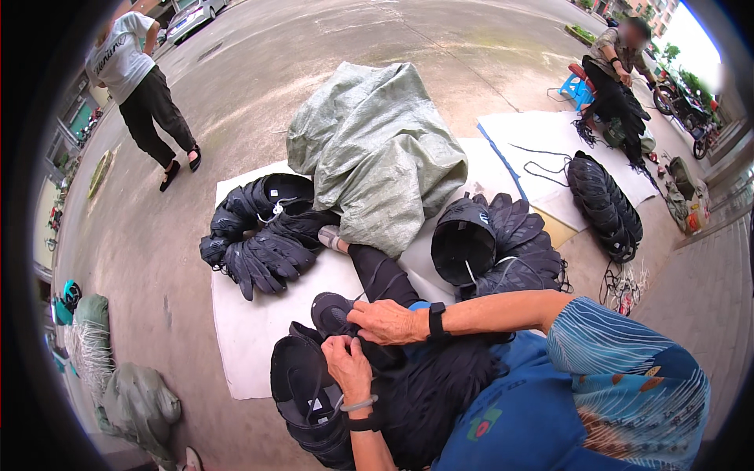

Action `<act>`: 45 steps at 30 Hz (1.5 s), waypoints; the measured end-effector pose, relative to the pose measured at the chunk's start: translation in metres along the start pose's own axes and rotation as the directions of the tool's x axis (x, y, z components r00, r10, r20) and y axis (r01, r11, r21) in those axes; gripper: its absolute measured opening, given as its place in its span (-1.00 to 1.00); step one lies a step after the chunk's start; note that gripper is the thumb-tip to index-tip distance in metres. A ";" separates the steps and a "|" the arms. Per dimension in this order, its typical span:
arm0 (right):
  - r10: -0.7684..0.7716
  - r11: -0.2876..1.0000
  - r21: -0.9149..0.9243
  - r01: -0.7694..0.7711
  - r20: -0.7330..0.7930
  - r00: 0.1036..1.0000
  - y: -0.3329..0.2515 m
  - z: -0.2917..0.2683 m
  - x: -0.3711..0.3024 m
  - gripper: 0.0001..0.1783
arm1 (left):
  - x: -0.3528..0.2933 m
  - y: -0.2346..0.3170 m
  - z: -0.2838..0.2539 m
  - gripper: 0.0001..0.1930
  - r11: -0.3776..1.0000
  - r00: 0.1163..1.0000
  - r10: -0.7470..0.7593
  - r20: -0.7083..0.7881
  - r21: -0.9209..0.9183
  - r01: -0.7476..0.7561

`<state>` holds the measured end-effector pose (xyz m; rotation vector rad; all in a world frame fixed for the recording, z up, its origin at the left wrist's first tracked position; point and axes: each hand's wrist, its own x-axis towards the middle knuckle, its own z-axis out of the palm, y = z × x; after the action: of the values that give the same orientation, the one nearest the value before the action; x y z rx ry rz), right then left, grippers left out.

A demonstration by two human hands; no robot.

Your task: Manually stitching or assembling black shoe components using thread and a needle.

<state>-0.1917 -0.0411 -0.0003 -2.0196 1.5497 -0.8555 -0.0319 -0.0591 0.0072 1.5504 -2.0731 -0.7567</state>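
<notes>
A black shoe upper (331,312) lies over my lap, its rounded toe end pointing away from me. My right hand (386,322) pinches it near the opening, with fingertips pressed together. Just below, my left hand (348,366) is closed at the upper's near edge; what its fingertips grip is too small to make out. Beside my left wrist sits a nested stack of black shoe uppers (284,377), with a loose lace inside the front one. Dark stringy material (440,392) covers my lap, next to my blue apron (510,416).
White sheets (243,345) cover the ground. More black upper bundles lie at the left (271,255), centre right (463,239) and far right (605,208). A large grey-green woven sack (377,149) stands ahead. One person stands far left; another sits far right near a blue stool (577,90).
</notes>
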 end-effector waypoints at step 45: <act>0.180 0.983 0.007 -0.183 0.126 0.975 -0.004 0.027 0.042 -0.79 | 0.018 -0.040 0.002 -0.88 0.942 0.972 -0.185 -0.146 -0.307 0.133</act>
<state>-0.1627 -0.0807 -0.0079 -1.8469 1.6198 -0.6577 -0.0093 -0.0847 -0.0204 1.5644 -1.6390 -0.9094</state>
